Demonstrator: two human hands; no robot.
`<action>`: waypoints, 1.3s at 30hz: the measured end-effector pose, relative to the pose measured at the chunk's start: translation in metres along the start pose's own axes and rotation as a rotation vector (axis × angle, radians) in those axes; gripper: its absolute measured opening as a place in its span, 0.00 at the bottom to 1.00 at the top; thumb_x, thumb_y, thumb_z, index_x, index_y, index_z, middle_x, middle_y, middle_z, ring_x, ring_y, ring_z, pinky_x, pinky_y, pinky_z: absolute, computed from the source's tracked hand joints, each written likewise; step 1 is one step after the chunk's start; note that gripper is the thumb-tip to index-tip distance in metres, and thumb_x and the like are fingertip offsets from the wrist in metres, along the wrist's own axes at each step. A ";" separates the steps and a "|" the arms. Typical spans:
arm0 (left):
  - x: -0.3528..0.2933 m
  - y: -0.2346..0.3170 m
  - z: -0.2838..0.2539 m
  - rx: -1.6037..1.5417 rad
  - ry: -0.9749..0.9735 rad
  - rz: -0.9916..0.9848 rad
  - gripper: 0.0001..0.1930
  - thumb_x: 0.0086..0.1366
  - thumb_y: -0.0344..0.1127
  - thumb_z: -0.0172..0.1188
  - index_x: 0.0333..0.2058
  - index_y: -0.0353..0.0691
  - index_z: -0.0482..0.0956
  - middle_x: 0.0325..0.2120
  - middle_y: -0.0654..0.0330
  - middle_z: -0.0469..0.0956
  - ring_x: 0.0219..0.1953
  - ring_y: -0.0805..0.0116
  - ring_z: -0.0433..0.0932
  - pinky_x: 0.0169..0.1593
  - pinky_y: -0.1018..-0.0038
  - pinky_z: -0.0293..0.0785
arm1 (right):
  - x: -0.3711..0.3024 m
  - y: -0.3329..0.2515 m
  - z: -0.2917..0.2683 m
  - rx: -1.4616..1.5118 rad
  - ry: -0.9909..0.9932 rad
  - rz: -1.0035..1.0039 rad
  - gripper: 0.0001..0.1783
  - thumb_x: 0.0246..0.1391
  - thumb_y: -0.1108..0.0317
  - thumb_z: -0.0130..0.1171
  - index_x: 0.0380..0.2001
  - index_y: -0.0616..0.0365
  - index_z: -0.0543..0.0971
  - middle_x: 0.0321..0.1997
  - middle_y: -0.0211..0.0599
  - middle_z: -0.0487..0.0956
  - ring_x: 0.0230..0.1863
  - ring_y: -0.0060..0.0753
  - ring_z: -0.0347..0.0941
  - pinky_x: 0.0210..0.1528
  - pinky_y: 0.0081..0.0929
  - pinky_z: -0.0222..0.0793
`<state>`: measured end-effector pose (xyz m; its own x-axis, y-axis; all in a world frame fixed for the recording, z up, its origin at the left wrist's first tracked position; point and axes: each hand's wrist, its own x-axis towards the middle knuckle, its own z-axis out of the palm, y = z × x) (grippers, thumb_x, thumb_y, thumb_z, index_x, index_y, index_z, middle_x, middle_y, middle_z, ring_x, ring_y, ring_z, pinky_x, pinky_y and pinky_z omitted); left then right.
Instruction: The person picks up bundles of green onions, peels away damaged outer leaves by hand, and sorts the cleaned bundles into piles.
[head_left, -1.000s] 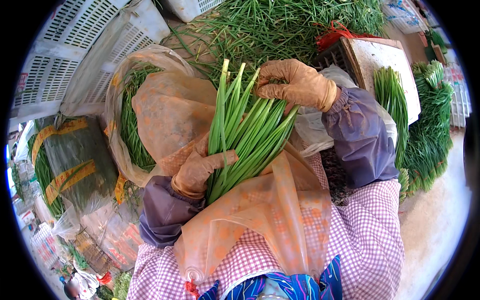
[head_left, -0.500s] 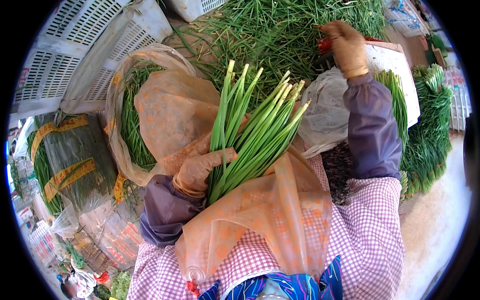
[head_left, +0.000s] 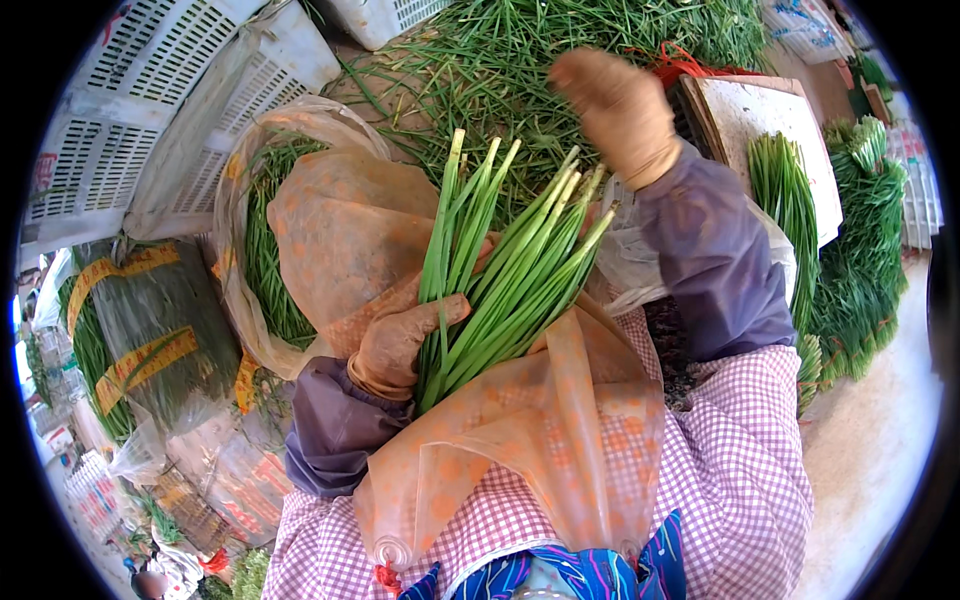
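My left hand (head_left: 400,340), in a tan glove, grips a bunch of long green stalks (head_left: 500,270) upright, cut ends fanning upward. An orange translucent plastic sheet (head_left: 520,440) drapes over my lap below the bunch. My right hand (head_left: 615,105), also gloved, is raised above and to the right of the bunch, over the loose pile of green stalks (head_left: 520,50). Its fingers are curled and I see nothing in them.
An open plastic bag (head_left: 300,230) with green stalks stands at the left. White perforated crates (head_left: 150,110) lie at upper left. Banded bundles (head_left: 140,330) sit at far left. A white board (head_left: 770,130) and stacked green bundles (head_left: 860,240) are at the right.
My right hand left the top of the bunch and rose up and to the right toward the loose pile. The left hand kept hold of the bunch.
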<state>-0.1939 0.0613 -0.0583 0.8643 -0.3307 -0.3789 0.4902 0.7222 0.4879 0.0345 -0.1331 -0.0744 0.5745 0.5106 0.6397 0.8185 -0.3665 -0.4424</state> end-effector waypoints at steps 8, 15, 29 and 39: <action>0.002 0.006 0.002 0.032 -0.001 -0.024 0.31 0.58 0.26 0.52 0.61 0.32 0.57 0.61 0.53 0.59 0.64 0.61 0.56 0.66 0.67 0.51 | 0.012 -0.041 -0.013 0.905 -0.856 0.553 0.26 0.56 0.64 0.59 0.58 0.55 0.68 0.45 0.37 0.76 0.39 0.25 0.74 0.41 0.19 0.71; -0.001 0.005 0.017 0.169 0.109 0.051 0.35 0.54 0.33 0.57 0.61 0.32 0.58 0.59 0.51 0.63 0.60 0.58 0.63 0.63 0.65 0.58 | 0.015 -0.006 -0.019 0.877 -0.515 0.610 0.15 0.57 0.64 0.56 0.46 0.59 0.76 0.33 0.35 0.79 0.24 0.23 0.73 0.35 0.20 0.72; -0.001 -0.002 -0.001 0.133 0.166 -0.050 0.28 0.59 0.29 0.56 0.59 0.34 0.62 0.50 0.54 0.72 0.49 0.63 0.74 0.52 0.70 0.71 | -0.063 -0.053 -0.050 0.941 -0.383 1.019 0.16 0.59 0.56 0.54 0.38 0.59 0.78 0.28 0.29 0.79 0.27 0.18 0.72 0.27 0.16 0.67; -0.010 -0.005 -0.011 0.096 0.232 -0.047 0.16 0.58 0.29 0.58 0.46 0.31 0.75 0.38 0.56 0.80 0.37 0.67 0.80 0.41 0.73 0.77 | -0.062 -0.039 -0.050 0.746 0.152 0.813 0.08 0.57 0.67 0.55 0.30 0.60 0.80 0.24 0.31 0.77 0.29 0.24 0.73 0.33 0.21 0.71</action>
<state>-0.2059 0.0671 -0.0658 0.7970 -0.2061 -0.5677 0.5469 0.6449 0.5338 -0.0335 -0.1892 -0.0654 0.9766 0.2120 0.0355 0.0284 0.0364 -0.9989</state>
